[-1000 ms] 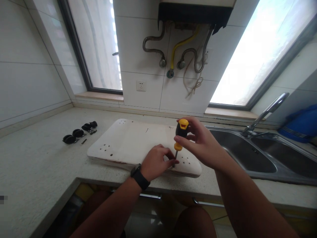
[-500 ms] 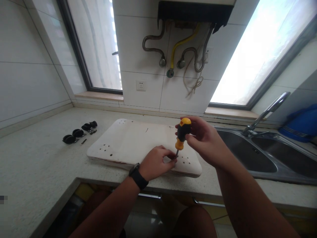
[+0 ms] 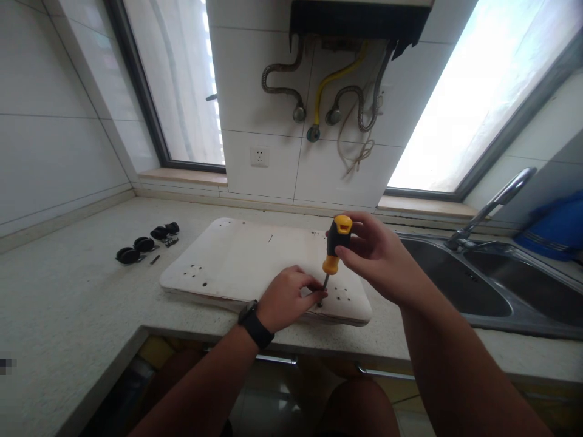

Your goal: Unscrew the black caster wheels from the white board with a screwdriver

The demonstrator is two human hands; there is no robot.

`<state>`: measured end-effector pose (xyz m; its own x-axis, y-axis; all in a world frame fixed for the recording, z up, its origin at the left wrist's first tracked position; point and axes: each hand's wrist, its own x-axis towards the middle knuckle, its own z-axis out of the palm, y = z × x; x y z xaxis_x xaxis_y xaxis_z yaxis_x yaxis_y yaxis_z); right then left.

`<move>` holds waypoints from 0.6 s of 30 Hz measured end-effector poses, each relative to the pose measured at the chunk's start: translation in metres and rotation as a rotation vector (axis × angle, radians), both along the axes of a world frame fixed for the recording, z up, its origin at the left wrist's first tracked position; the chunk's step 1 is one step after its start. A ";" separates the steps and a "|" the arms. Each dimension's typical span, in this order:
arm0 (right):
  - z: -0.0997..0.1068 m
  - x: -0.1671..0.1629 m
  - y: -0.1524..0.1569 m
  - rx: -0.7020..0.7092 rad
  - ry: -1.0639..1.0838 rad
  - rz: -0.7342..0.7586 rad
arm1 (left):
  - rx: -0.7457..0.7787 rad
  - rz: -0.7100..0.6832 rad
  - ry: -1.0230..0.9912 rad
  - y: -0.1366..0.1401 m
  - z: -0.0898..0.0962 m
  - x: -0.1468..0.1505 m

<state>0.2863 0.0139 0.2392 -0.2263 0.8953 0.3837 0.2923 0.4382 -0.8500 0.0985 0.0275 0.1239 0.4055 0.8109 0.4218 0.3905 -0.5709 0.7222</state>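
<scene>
My right hand [image 3: 371, 255] grips the yellow-and-black handle of a screwdriver [image 3: 339, 240], which stands nearly upright with its shaft pointing down. Thumb and fingertips of my left hand [image 3: 291, 296] are pinched around the lower shaft, close to the tip. Those fingers hide what the tip meets, and I cannot tell if a screw is there. Beneath both hands lies a white board [image 3: 246, 255] with rounded corners and clusters of small holes near them. A dark hole or screw head shows just under my left fingertips at the board's front edge.
Black caster wheels [image 3: 144, 244], several small screws [image 3: 171, 241] and one longer dark piece [image 3: 155, 259] lie on the counter [image 3: 91, 291] to the left. A steel sink [image 3: 455, 285] with a tap [image 3: 494, 206] is at the right. Pipes [image 3: 319, 100] hang on the wall ahead.
The screwdriver handle has turned slightly in my right hand, whose fingers have shifted around it. My left fingertips have moved a little, showing a dark spot on the board below them.
</scene>
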 end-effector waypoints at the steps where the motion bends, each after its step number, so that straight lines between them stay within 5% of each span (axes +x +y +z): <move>1: 0.001 0.000 0.000 -0.018 0.033 0.027 | -0.001 0.004 0.002 0.000 0.000 0.000; 5: 0.003 0.000 -0.003 -0.035 0.070 0.086 | -0.018 0.014 0.004 0.001 -0.002 0.002; 11: 0.004 -0.003 -0.005 0.045 -0.188 -0.056 | -0.048 0.061 -0.011 0.000 -0.002 0.004; 18: 0.003 -0.001 -0.003 0.029 -0.006 -0.005 | -0.066 0.031 -0.039 0.000 -0.001 0.001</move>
